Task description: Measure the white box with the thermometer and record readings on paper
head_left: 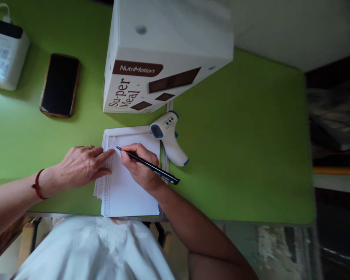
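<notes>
A black pen point(154, 167) is gripped in my right hand point(141, 167), its tip on a white sheet of paper point(131, 198) near the left edge of the bare area. Rows of small handwriting run along the paper's left side. My left hand point(86, 165) lies with fingers stretched out over that written strip, fingertips close to the pen tip. Under the sheet's left edge, more written paper sticks out. A white and blue infrared thermometer point(170, 140) rests at the paper's upper right corner.
Behind the paper stands a large white box point(169, 54) printed with brown panels. A phone point(60, 85) lies at the left, beside a white device point(7, 58) with a cable. The green table's point(245, 155) near edge runs just in front of my body.
</notes>
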`<state>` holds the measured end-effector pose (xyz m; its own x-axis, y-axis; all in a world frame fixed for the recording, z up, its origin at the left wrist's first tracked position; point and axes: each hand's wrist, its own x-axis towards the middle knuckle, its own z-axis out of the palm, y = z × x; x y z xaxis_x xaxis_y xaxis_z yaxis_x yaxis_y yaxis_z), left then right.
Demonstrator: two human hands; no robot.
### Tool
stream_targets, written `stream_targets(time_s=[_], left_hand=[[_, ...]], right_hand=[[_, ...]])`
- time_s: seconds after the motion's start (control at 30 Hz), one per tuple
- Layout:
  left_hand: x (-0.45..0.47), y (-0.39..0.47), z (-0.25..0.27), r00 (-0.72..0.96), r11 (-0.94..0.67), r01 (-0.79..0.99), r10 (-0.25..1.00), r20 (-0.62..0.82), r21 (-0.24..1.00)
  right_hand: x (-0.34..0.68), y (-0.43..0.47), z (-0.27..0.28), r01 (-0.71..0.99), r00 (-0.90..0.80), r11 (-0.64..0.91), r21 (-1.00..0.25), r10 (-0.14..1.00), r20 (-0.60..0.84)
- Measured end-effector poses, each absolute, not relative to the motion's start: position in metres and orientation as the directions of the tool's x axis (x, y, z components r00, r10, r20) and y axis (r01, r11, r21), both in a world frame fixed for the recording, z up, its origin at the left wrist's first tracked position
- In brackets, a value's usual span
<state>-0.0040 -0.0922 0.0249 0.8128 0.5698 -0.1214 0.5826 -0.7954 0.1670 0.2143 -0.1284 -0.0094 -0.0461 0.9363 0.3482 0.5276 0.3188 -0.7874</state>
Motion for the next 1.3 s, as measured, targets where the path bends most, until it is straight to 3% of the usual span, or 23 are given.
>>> stream_targets(time_s=[0.83, 1.3], left_hand=[[-0.0059, -0.0919, 0.0205, 0.813, -0.793, 0.58, 0.577, -0.078, 0.187], [-0.0039, -0.091, 0.0249, 0.806, -0.788, 0.592, 0.576, -0.133, 0.17]], right_hand=[[0.2166, -0.1281, -0.0076, 0.525, -0.034, 0.249, -0.814, 0.962, 0.273], [0.2164, -0.1282, -0.0105, 0.525, 0.013, 0.178, -0.833, 0.976, 0.217]])
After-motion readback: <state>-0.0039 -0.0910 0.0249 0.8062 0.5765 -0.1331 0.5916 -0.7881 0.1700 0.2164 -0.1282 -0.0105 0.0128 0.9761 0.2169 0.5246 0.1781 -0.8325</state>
